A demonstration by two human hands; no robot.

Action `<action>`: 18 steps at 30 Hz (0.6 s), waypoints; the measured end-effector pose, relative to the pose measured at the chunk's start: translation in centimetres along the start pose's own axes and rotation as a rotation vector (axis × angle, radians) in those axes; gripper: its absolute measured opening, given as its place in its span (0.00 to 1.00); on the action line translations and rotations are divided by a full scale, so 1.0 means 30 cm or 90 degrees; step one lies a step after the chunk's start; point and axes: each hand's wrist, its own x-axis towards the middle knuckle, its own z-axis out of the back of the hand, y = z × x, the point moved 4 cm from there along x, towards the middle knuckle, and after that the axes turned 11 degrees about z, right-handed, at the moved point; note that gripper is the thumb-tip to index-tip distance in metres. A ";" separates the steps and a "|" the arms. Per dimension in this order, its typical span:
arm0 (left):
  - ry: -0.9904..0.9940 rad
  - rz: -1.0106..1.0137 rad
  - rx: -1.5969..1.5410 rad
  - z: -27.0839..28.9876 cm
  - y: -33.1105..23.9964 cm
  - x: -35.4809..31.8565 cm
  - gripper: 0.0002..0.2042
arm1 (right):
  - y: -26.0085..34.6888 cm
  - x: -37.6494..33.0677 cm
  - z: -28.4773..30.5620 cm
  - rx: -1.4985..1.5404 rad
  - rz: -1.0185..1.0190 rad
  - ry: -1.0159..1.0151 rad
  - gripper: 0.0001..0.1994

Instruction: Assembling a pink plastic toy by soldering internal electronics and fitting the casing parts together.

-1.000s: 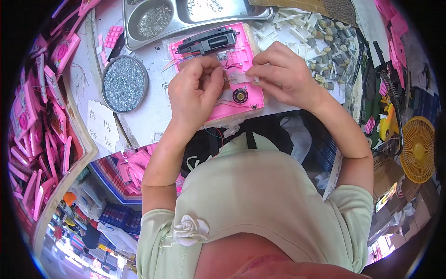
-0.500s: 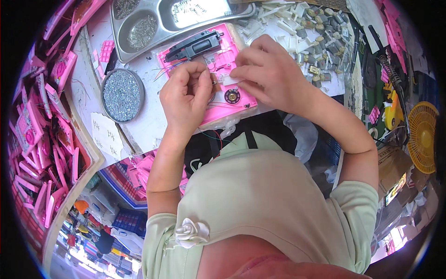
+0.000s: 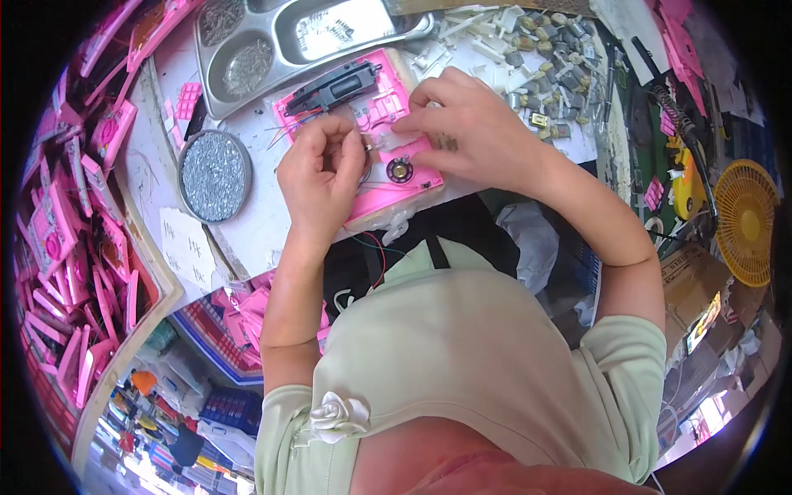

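A pink plastic casing (image 3: 388,202) lies open on the worktable, with a black oblong part (image 3: 337,87) across its far end and a small round speaker (image 3: 400,170) near its right edge. My left hand (image 3: 322,169) is closed in a pinch over the casing's left side. What sits in its fingertips is too small to make out; thin wires run nearby. Beside those fingertips, a whitish translucent piece (image 3: 386,141) rests at the casing's middle. My right hand (image 3: 474,124) hovers over the right side, thumb and index finger apart, the index finger close to the whitish piece.
A round dish of small screws (image 3: 214,176) stands left of the casing. Behind it is a metal compartment tray (image 3: 285,41) with small metal parts. Small motors and white plastic pieces (image 3: 549,70) are heaped at the back right. Pink casings (image 3: 66,272) pile up far left; a yellow fan (image 3: 745,223) stands right.
My right thumb and index finger have parted from their pinch on the whitish piece, which now lies against the casing. The left hand keeps its pinch. The whole view has shifted slightly.
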 end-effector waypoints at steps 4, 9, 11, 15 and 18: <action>-0.033 -0.236 0.159 0.005 -0.111 -0.001 0.09 | -0.043 -0.078 0.125 -0.029 -0.056 -0.066 0.08; 0.146 -0.322 0.408 -0.026 -0.142 -0.012 0.15 | -0.245 -0.210 0.321 -0.353 -0.224 -0.036 0.08; 0.155 -0.335 0.433 -0.034 -0.150 -0.010 0.15 | -0.288 -0.207 0.341 -0.412 -0.237 0.003 0.08; 0.155 -0.316 0.366 -0.025 -0.125 -0.010 0.17 | -0.330 -0.134 0.291 -0.454 -0.160 0.075 0.10; 0.123 -0.305 0.262 -0.008 -0.137 -0.003 0.16 | -0.343 -0.113 0.264 -0.482 -0.154 0.093 0.11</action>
